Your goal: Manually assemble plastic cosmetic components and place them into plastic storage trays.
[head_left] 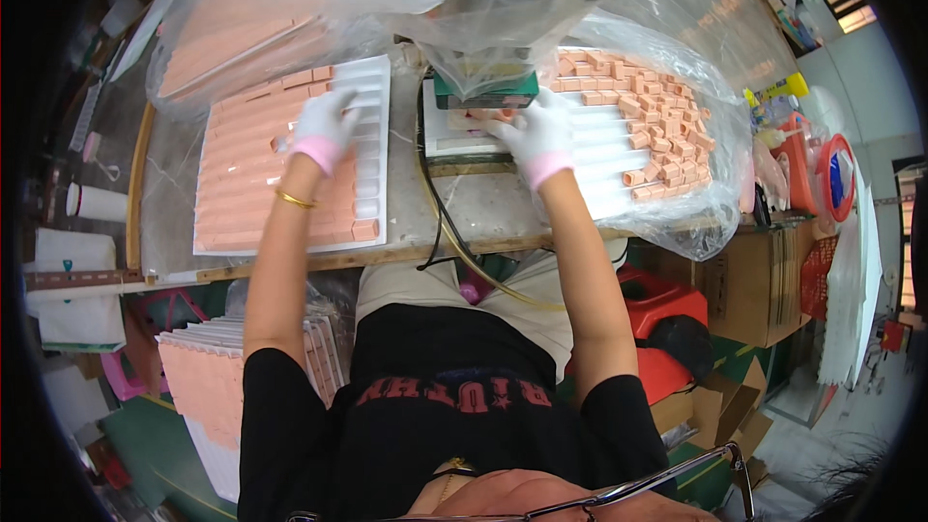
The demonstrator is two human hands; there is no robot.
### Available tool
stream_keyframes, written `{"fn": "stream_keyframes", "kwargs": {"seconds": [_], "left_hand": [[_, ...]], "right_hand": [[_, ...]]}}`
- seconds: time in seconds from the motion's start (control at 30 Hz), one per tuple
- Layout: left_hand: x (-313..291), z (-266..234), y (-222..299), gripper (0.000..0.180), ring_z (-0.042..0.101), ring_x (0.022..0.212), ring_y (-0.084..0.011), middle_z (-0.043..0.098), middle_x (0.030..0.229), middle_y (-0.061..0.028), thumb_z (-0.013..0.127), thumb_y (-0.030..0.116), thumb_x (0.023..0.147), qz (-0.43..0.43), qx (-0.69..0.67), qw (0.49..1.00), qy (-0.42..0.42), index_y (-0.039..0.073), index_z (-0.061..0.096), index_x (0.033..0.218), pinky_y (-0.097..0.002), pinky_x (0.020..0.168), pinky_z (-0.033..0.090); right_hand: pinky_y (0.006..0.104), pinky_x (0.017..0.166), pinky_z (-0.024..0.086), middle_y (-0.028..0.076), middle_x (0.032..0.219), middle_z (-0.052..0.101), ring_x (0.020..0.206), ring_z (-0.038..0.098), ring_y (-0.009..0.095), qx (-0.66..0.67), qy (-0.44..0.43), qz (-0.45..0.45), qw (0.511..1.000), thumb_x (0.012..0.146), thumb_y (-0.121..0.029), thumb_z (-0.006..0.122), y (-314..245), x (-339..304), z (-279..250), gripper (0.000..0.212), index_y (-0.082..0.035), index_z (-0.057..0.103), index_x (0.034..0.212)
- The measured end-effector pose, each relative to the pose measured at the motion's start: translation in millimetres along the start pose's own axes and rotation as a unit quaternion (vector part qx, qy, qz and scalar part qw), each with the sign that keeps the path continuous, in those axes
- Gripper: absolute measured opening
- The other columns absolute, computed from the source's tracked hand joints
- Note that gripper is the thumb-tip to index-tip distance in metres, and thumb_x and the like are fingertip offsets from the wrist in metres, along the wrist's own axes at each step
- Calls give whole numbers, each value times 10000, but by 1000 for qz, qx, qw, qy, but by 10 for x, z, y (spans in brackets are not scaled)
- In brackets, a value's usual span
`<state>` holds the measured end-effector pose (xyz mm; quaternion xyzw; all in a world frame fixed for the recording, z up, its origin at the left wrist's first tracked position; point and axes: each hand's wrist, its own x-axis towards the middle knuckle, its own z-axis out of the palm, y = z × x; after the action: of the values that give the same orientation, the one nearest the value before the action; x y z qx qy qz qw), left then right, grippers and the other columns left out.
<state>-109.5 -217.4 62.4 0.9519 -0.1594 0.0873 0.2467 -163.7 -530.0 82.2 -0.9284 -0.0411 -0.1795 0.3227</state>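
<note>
My left hand [324, 128], in a white glove with a pink cuff, is over a white tray [371, 159] on the left. Its fingers look apart, with no piece visible between them. Rows of small peach blocks [246, 169] fill most of that tray. My right hand [541, 135], gloved alike, reaches left under a green-edged machine head [485, 92]. Its fingertips close on a small peach block [480, 116], partly hidden by the head. Beside that hand, a second white tray [599, 150] carries loose peach blocks [667, 126], heaped toward its right side.
Clear plastic sheeting [483, 0] drapes the machine and the right tray. A black cable [425, 155] and a yellowish hose [474, 266] run over the bench's wooden front edge [261, 269]. Stacked trays [208, 377] stand lower left; a red stool [657, 319] and cardboard boxes [759, 280] stand right.
</note>
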Motion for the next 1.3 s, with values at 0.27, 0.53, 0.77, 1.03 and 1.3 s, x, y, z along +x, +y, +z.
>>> {"fn": "stream_keyframes", "kwargs": {"seconds": [0.27,0.53,0.77,1.03,1.3], "left_hand": [[120,-179,-100,306,502,1023,-352,602,1000,-149,607,280,785,-18,219,965,-145,77,640,1013,-424,880,444],[43,-90,-299,277,579,876,-328,636,932,-158,686,206,766,39,68,997,22,6,615,944,-384,779,473],[-202,24,774,275,575,763,-81,631,903,-16,665,256,852,-186,-425,885,26,33,618,1007,-203,627,462],[-508,446,1399,397,581,893,-142,592,1113,-82,570,180,918,-171,-748,614,-186,-33,490,1243,-220,728,469],[-614,650,1543,407,586,914,-172,563,1154,-101,531,172,937,-182,-849,443,-224,-38,445,1275,-222,668,493]], "right_hand": [[397,875,437,103,982,611,979,529,321,12,-20,10,1000,598,-293,792,-28,109,186,390,-115,678,926],[361,808,486,150,965,640,909,609,308,-190,-11,71,979,689,-220,699,1110,-397,-1122,336,-73,667,989],[386,866,466,116,1028,612,995,551,311,-327,-166,59,929,718,-251,652,1234,-660,-1316,254,-105,671,925],[334,776,488,130,860,659,812,611,285,3,56,25,998,811,-119,623,737,-717,-1096,235,-26,650,1025],[271,877,449,95,1076,633,987,575,153,442,-38,121,888,913,-104,546,50,-765,-234,304,-4,570,1199]]}}
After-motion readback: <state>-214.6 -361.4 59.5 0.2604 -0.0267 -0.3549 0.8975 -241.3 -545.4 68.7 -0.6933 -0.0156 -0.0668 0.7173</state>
